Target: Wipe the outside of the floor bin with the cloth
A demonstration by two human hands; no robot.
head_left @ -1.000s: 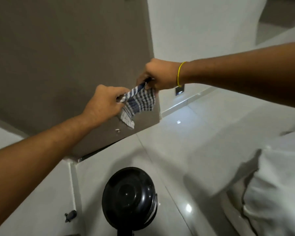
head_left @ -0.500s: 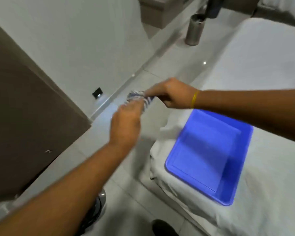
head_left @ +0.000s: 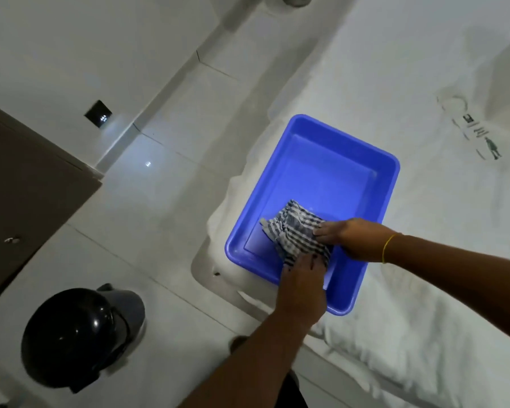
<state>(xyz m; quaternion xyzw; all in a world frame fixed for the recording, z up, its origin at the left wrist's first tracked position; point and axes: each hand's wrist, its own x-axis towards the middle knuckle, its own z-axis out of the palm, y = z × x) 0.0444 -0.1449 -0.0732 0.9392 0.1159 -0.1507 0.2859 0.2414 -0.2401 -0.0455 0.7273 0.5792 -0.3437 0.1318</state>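
Note:
The checked blue-and-white cloth (head_left: 295, 231) lies bunched inside the blue plastic tray (head_left: 348, 160) on the white bed. My left hand (head_left: 302, 282) presses on the cloth's near edge, fingers curled on the fabric. My right hand (head_left: 351, 238), with a yellow band at the wrist, holds the cloth's right edge. The floor bin (head_left: 74, 334), black with a glossy domed lid, stands on the tiles at lower left, well apart from both hands.
The white bed (head_left: 424, 319) fills the right side, its corner overhanging the tiled floor (head_left: 165, 207). A brown cabinet door (head_left: 27, 184) is at the left. A dark wall socket (head_left: 98, 113) sits low on the wall. A metal cylinder (head_left: 296, 0) stands at the top edge.
Both hands carried the cloth from in front of the brown door rightwards and down into the blue tray. The view swung from the bin and door over to the bed.

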